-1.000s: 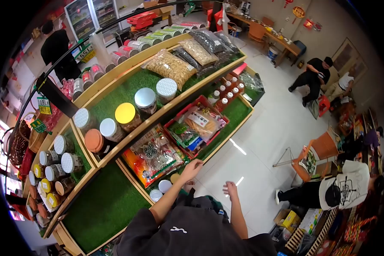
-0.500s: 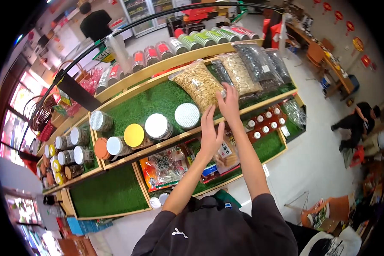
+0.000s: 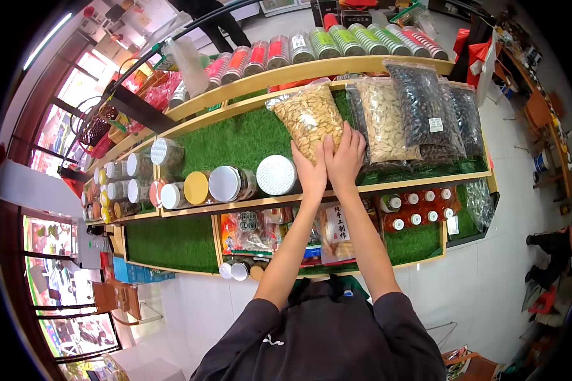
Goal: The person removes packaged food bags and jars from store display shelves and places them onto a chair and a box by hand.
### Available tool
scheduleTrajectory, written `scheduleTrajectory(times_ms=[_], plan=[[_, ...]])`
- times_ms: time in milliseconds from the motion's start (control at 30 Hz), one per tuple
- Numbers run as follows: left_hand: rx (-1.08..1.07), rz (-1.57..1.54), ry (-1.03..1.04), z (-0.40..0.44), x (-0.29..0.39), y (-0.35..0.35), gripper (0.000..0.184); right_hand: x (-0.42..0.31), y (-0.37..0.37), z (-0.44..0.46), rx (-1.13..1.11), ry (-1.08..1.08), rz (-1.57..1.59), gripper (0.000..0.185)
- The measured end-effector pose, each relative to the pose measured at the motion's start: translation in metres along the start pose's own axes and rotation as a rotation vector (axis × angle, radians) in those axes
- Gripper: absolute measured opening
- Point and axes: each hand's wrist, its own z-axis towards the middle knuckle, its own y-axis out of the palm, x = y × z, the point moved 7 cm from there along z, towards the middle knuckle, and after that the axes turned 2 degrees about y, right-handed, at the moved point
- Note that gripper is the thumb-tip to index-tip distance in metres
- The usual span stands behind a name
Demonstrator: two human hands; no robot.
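Note:
Both hands are at the lower end of a clear plastic bag of light-brown nuts or seeds, whose exact kind I cannot tell. My left hand grips its lower left side, and my right hand curls round its lower right side. The bag leans on the green turf shelf. Right of it lie a bag of paler seeds and bags of dark contents. A white-lidded jar stands just left of my left hand.
More lidded jars line the shelf to the left. Striped cylindrical containers fill the rack behind. Below are packaged foods and white-capped bottles. A wooden ledge runs beneath my wrists. A person's legs show at the back.
My hands have closed in on the nut bag's lower end from both sides, and the bag now stands more upright. The camera view has turned and shifted.

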Motion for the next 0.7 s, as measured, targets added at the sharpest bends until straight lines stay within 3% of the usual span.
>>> scheduleTrajectory(times_ms=[167,300,367,400,467,533,567,633,700], plan=[[-0.025,-0.182,-0.248,0.006,-0.015,0.001,0.092,0.001,0.003,-0.003,-0.050,0.020,-0.005,0.049],[-0.065,-0.309,-0.310,0.010,-0.010,0.004,0.077,0.001,0.004,0.000,-0.010,-0.002,-0.008,0.051],[-0.037,-0.342,-0.241,0.012,-0.004,0.005,0.075,0.004,0.004,0.001,-0.020,0.080,0.018,0.047],[0.013,-0.139,-0.216,0.011,-0.003,0.000,0.079,0.006,0.003,0.002,-0.048,0.128,0.082,0.046],[0.103,0.150,-0.075,0.008,0.005,-0.003,0.090,0.022,0.005,0.003,-0.090,0.285,0.314,0.044],[0.097,0.329,0.015,-0.013,0.063,-0.010,0.083,0.035,0.010,-0.002,-0.130,0.445,0.585,0.042],[0.105,0.412,0.075,-0.018,0.078,-0.009,0.080,0.045,0.016,-0.004,-0.098,0.394,0.591,0.044],[0.058,0.484,0.127,-0.029,0.107,-0.008,0.074,0.075,0.077,-0.029,-0.328,0.816,1.486,0.045],[0.043,0.578,0.297,-0.043,0.129,-0.006,0.069,0.040,0.056,-0.040,-0.393,0.930,1.783,0.046]])
